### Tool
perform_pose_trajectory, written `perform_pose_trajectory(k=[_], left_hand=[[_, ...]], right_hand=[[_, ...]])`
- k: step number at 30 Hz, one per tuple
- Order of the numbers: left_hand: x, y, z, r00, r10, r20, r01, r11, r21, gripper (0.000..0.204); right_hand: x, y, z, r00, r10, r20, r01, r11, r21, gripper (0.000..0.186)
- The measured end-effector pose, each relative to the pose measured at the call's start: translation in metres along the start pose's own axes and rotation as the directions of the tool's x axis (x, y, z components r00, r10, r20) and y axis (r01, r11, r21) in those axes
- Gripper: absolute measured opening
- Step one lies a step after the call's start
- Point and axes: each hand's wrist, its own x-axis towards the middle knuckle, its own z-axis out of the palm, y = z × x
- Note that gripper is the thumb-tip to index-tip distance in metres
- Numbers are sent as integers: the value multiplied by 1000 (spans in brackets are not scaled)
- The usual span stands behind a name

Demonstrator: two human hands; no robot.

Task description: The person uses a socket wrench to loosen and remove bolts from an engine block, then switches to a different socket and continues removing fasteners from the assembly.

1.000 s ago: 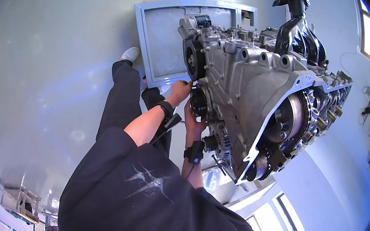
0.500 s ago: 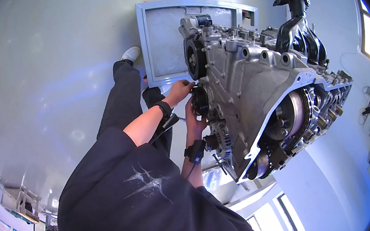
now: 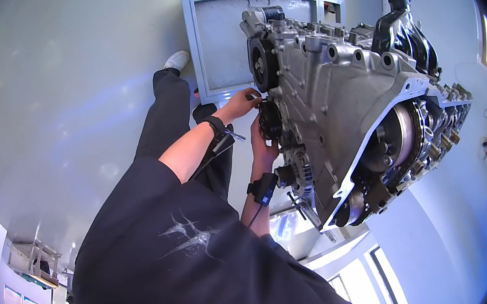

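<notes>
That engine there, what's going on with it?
A person in a dark top leans over a bare metal engine on a stand. Both hands are at its pulley end: the left hand by the small black pulley, the right hand just under it. Whether either hand grips a tool cannot be told.

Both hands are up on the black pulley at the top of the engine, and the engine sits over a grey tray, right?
Not quite. In the head view both hands, left and right, are at the lower black pulley, not the top pulley. The engine does sit over the grey tray.
</notes>
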Motion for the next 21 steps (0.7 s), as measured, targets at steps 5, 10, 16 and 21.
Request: perform_pose_trajectory(k=[5, 10, 16, 21], left_hand=[[-1, 4, -1, 999, -1, 35, -2, 996, 87, 25], [-8, 4, 14, 980, -150, -128, 147, 989, -34, 33], [-6, 5, 26, 945, -272, -181, 180, 896, -407, 34], [4, -10, 12, 951, -86, -296, 67, 995, -74, 39]], right_hand=[[1, -4, 3, 999, 41, 2, -41, 999, 11, 24], [1, -2, 0, 1000, 7, -8, -7, 1000, 15, 26], [7, -9, -2, 999, 27, -31, -29, 997, -71, 27], [5, -1, -8, 997, 71, -11, -71, 996, -55, 44]])
